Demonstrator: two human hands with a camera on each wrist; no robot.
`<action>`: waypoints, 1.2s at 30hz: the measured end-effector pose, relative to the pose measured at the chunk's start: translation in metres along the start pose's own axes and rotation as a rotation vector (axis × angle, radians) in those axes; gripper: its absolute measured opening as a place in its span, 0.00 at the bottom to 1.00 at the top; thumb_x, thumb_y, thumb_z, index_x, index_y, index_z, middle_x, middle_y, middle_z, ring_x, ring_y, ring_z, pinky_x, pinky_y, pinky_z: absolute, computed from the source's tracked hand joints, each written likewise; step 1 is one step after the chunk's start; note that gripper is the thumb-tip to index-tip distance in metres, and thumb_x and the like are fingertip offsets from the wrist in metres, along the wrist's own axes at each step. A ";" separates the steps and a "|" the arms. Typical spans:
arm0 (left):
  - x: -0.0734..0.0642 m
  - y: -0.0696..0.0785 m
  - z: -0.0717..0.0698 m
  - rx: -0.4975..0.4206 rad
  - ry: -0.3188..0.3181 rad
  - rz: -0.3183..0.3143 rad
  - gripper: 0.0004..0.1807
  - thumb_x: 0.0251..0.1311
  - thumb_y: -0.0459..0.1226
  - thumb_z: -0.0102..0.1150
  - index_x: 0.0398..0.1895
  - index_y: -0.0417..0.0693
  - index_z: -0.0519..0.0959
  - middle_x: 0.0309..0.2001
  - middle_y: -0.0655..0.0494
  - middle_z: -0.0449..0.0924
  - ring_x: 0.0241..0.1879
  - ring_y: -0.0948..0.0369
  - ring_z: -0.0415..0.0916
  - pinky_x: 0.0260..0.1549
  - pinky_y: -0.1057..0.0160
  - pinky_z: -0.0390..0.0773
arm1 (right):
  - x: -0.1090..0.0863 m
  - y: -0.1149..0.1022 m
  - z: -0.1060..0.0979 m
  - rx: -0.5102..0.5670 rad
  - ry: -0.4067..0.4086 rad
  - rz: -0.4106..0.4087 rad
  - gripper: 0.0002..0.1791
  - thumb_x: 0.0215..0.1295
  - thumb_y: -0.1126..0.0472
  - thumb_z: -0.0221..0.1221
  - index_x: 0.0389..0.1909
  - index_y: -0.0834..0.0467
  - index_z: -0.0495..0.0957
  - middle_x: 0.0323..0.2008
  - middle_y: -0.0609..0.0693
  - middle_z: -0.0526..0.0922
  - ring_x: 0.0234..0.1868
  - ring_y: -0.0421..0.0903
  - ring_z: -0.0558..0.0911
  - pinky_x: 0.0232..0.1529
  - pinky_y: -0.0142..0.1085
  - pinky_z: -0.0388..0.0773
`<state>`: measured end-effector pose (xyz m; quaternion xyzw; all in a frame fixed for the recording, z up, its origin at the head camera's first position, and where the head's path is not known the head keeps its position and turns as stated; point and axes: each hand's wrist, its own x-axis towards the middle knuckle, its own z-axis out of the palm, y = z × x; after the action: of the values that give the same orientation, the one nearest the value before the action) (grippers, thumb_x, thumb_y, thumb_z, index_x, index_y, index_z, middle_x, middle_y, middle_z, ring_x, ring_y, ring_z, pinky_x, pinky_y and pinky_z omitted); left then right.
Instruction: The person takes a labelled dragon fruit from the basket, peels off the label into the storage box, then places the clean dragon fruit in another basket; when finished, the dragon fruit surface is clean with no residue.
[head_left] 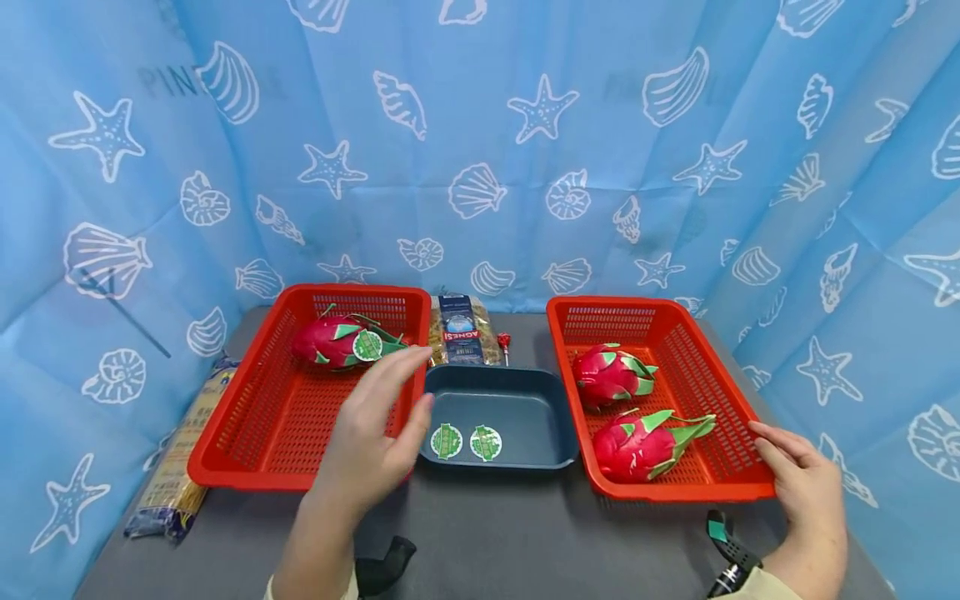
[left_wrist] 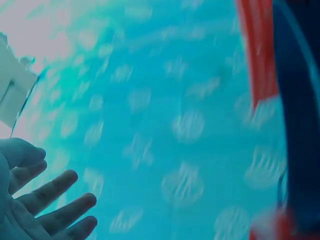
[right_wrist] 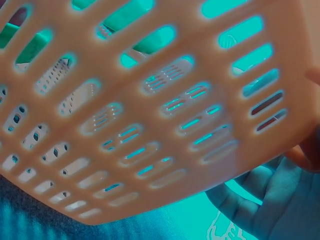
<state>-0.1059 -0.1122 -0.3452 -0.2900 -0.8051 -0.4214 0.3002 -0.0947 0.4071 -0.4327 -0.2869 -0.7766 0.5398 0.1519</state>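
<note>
My left hand (head_left: 367,429) is raised between the left red plastic basket (head_left: 247,400) and the dark blue tray (head_left: 517,458), fingers extended and holding nothing. Its spread fingers also show in the left wrist view. At the right red basket (head_left: 720,354), my right hand (head_left: 810,479) grips the side rim near the front corner; in the right wrist view its fingers (right_wrist: 232,202) curl at the basket's edge. That basket contains two dragon fruits, one behind (head_left: 607,375) and one in front (head_left: 637,450). Another dragon fruit (head_left: 337,342), bearing a green round label, lies in the left basket.
Two green round labels, left (head_left: 446,442) and right (head_left: 486,443), lie in the tray. Behind it are a pasta bag (head_left: 461,333) and a red lollipop (head_left: 504,342). A long noodle packet (head_left: 180,454) borders the left basket. A blue shell-print curtain (head_left: 480,150) surrounds the grey table (head_left: 510,533).
</note>
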 end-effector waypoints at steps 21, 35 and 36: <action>-0.050 -0.119 -0.108 0.318 0.338 -0.626 0.21 0.72 0.35 0.53 0.66 0.41 0.77 0.60 0.42 0.80 0.58 0.43 0.76 0.61 0.46 0.74 | -0.002 -0.005 0.001 0.131 -0.007 0.096 0.13 0.71 0.59 0.63 0.38 0.36 0.91 0.27 0.23 0.79 0.25 0.29 0.81 0.24 0.23 0.78; -0.089 -0.160 -0.128 0.194 -0.002 -1.016 0.29 0.77 0.46 0.44 0.75 0.41 0.67 0.62 0.31 0.73 0.54 0.39 0.77 0.45 0.47 0.84 | 0.000 -0.013 -0.012 -0.144 -0.171 -0.025 0.15 0.76 0.49 0.57 0.59 0.35 0.80 0.29 0.24 0.76 0.27 0.32 0.82 0.26 0.31 0.82; -0.088 -0.160 -0.128 0.187 -0.005 -1.023 0.29 0.77 0.46 0.44 0.75 0.42 0.67 0.62 0.31 0.73 0.53 0.39 0.77 0.44 0.48 0.84 | -0.001 -0.015 -0.013 -0.169 -0.174 -0.041 0.20 0.76 0.49 0.57 0.66 0.42 0.77 0.30 0.22 0.74 0.28 0.30 0.81 0.26 0.30 0.82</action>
<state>-0.1333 -0.3165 -0.4311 0.1676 -0.8789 -0.4397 0.0784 -0.0908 0.4126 -0.4136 -0.2348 -0.8354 0.4920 0.0705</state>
